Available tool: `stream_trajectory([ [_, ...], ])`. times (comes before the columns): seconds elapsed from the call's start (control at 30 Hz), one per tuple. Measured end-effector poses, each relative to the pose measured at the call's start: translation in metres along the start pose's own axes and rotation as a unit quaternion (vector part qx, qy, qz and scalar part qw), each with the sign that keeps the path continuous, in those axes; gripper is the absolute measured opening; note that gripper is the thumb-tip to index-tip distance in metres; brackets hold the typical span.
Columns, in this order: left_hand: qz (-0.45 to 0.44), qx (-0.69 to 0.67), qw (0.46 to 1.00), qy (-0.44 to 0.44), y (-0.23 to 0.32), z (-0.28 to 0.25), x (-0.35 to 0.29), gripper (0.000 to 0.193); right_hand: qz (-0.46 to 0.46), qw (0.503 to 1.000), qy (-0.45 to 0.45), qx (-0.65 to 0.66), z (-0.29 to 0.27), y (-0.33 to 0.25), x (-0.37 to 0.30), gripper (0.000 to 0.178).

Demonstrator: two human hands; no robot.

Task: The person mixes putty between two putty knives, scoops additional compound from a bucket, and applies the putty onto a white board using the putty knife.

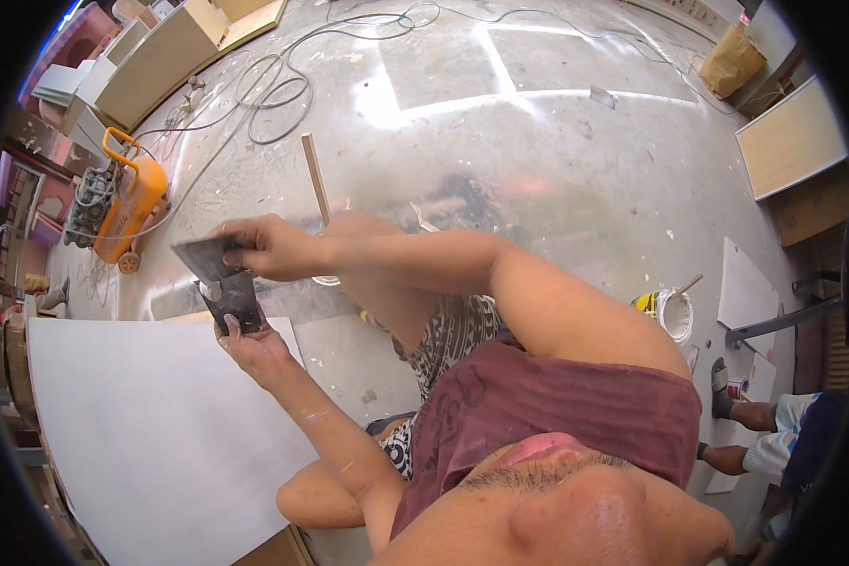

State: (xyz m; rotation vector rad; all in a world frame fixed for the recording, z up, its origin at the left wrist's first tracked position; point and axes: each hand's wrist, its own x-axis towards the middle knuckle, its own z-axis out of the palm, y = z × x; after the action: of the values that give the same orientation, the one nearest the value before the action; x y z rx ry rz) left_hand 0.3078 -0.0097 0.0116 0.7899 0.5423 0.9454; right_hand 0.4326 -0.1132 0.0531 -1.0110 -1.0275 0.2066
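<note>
My right hand (272, 247) is closed on a dark, flat putty spreader (203, 253), gripping it by one edge. Just below it, my left hand (253, 347) holds a second dark, flat spreader (233, 300). A small pale blob of putty (214, 291) sits on this lower blade. The two blades are close together; whether they touch I cannot tell. White smears mark my left fingers and forearm. Beneath and beside my left arm lies a large white panel (151, 424), with both hands over its far edge.
An orange air compressor (134, 208) stands at the left, its hose (283, 94) coiled across the concrete floor. A wooden stick (315, 177) rises beyond my knee. To the right are an open bucket (674, 316), leaning boards (792, 137) and another person's legs (750, 415).
</note>
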Motion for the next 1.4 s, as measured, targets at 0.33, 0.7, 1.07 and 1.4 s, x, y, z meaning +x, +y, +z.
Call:
stream_trajectory([
  [0.33,0.014,-0.044,0.998,-0.038,-0.007,-0.021,0.021,0.045,-0.010,0.994,0.033,0.106,0.025,0.034,-0.004,0.046],
  [0.7,-0.005,-0.142,0.990,0.003,-0.012,0.027,0.001,0.035,0.072,0.985,0.059,0.146,-0.013,0.012,0.017,0.031],
  [1.07,0.036,-0.141,0.989,-0.008,-0.016,0.032,-0.001,0.030,0.096,0.993,-0.011,0.061,-0.015,0.018,0.011,0.036],
  [1.4,0.129,-0.066,0.989,0.005,-0.009,0.011,0.006,0.027,0.193,0.959,-0.137,-0.154,-0.016,0.005,0.018,0.035],
])
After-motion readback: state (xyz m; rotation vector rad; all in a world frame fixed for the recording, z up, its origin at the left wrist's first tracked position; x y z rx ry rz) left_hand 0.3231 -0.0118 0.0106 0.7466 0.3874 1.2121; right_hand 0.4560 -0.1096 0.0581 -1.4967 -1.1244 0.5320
